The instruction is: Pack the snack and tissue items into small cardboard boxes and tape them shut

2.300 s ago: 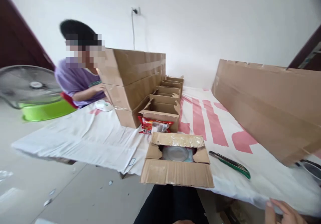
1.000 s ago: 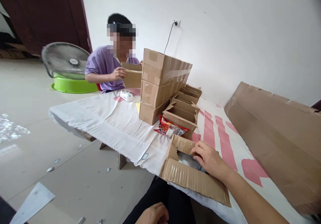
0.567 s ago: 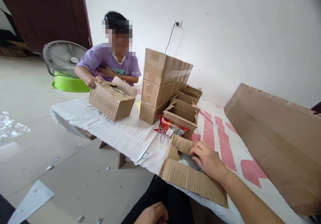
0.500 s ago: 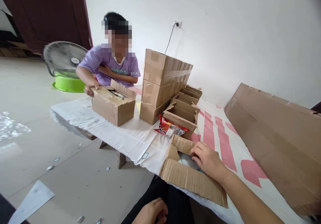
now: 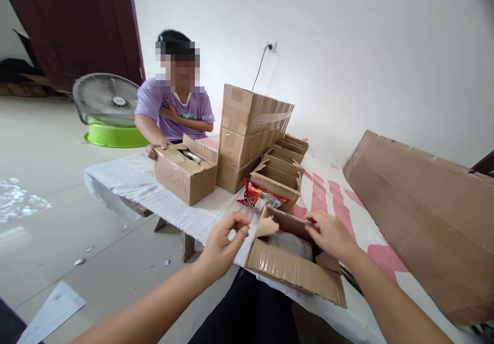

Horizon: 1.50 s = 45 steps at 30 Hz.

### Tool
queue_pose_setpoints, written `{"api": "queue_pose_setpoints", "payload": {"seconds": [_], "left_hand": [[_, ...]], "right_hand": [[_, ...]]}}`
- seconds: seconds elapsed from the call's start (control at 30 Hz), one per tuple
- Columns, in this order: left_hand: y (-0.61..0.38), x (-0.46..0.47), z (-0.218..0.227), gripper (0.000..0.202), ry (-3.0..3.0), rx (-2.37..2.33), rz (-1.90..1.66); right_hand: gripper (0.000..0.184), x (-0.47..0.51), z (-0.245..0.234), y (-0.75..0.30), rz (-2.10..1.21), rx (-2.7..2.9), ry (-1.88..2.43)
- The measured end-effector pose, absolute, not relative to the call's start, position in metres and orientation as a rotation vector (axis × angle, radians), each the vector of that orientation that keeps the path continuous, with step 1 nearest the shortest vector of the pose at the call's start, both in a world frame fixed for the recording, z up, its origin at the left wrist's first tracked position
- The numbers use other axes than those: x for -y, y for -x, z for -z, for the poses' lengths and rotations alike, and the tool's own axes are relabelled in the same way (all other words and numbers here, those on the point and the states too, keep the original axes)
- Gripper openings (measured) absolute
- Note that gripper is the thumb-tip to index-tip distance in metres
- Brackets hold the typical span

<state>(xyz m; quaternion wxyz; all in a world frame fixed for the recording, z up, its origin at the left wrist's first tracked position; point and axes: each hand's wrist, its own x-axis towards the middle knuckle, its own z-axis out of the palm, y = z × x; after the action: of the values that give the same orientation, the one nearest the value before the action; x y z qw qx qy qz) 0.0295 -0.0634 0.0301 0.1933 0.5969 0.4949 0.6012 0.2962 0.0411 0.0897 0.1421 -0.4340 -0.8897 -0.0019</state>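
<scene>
An open cardboard box (image 5: 293,269) sits at the near edge of the low table (image 5: 127,184), with something pale and wrapped in clear plastic (image 5: 287,243) inside. My left hand (image 5: 224,243) is raised beside the box's left side, fingers curled in a pinch close to its small left flap (image 5: 268,225). Whether it touches the flap I cannot tell. My right hand (image 5: 332,236) rests on the box's far right rim, fingers curled over the edge near the far flap.
A red snack packet (image 5: 260,200) lies just beyond my box. A row of open boxes (image 5: 278,174) and a taped stack (image 5: 250,128) stand behind. A person in a purple shirt (image 5: 173,110) holds another box (image 5: 185,172). A long cardboard sheet (image 5: 420,215) lies right; a fan (image 5: 106,100) stands left.
My left hand has risen from my lap to the box's left flap. My right hand has come out of the box onto its far rim. The other person set a box on the table.
</scene>
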Motion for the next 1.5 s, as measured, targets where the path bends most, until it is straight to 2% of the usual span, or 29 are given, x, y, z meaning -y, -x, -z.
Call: {"api": "queue_pose_setpoints", "payload": {"seconds": [0.03, 0.13, 0.23, 0.33, 0.43, 0.57, 0.67, 0.77, 0.87, 0.97, 1.07, 1.13, 1.3, 1.4, 1.5], "left_hand": [[-0.036, 0.063, -0.044, 0.016, -1.808, -1.320, -1.622], [-0.065, 0.057, -0.072, 0.018, -2.278, -1.130, -1.221], [-0.092, 0.038, -0.078, 0.022, -2.726, -1.057, -0.664], [-0.097, 0.011, -0.073, 0.027, -2.927, -1.113, -0.378], [-0.081, -0.006, -0.072, 0.038, -2.954, -1.107, -0.414], [-0.061, -0.007, -0.085, 0.032, -3.037, -1.039, -0.538], [-0.055, -0.003, -0.097, 0.028, -3.116, -1.160, -0.543], [-0.048, -0.001, -0.100, 0.022, -3.082, -1.315, -0.438], [-0.042, 0.003, -0.100, 0.010, -3.030, -1.414, -0.325], [-0.043, 0.009, -0.104, 0.016, -3.055, -1.451, -0.208], [-0.052, 0.012, -0.109, 0.018, -3.049, -1.493, -0.005], [-0.059, 0.008, -0.106, 0.025, -3.022, -1.491, -0.029], [-0.064, -0.008, -0.081, 0.081, -2.833, -1.466, -0.204], [-0.062, -0.012, -0.072, 0.089, -2.652, -1.509, -0.147], [-0.061, -0.013, -0.071, 0.085, -2.602, -1.506, -0.079]], "right_hand": [[0.014, -0.047, -0.095, -0.299, -0.025, 2.528, 1.293], [0.013, -0.067, -0.101, -0.305, 0.054, 2.427, 1.378], [0.022, -0.079, -0.091, -0.305, 0.176, 2.389, 1.376], [0.021, -0.079, -0.078, -0.304, 0.242, 2.402, 1.328], [0.018, -0.068, -0.078, -0.308, 0.266, 2.408, 1.258], [0.017, -0.043, -0.091, -0.308, 0.167, 2.514, 1.045], [0.015, -0.027, -0.099, -0.299, 0.008, 2.864, 1.005], [0.016, -0.020, -0.100, -0.292, 0.025, 3.137, 1.181], [0.014, -0.022, -0.098, -0.289, 0.156, 3.161, 1.311], [0.008, -0.023, -0.097, -0.289, 0.274, 3.176, 1.311], [0.014, -0.022, -0.096, -0.290, 0.359, 3.202, 1.277], [0.020, -0.020, -0.095, -0.291, 0.394, 3.209, 1.266], [0.016, -0.020, -0.093, -0.291, 0.406, 3.188, 1.254], [0.015, -0.019, -0.097, -0.290, 0.425, 3.149, 1.271], [0.019, -0.019, -0.102, -0.291, 0.407, 3.153, 1.233]]}}
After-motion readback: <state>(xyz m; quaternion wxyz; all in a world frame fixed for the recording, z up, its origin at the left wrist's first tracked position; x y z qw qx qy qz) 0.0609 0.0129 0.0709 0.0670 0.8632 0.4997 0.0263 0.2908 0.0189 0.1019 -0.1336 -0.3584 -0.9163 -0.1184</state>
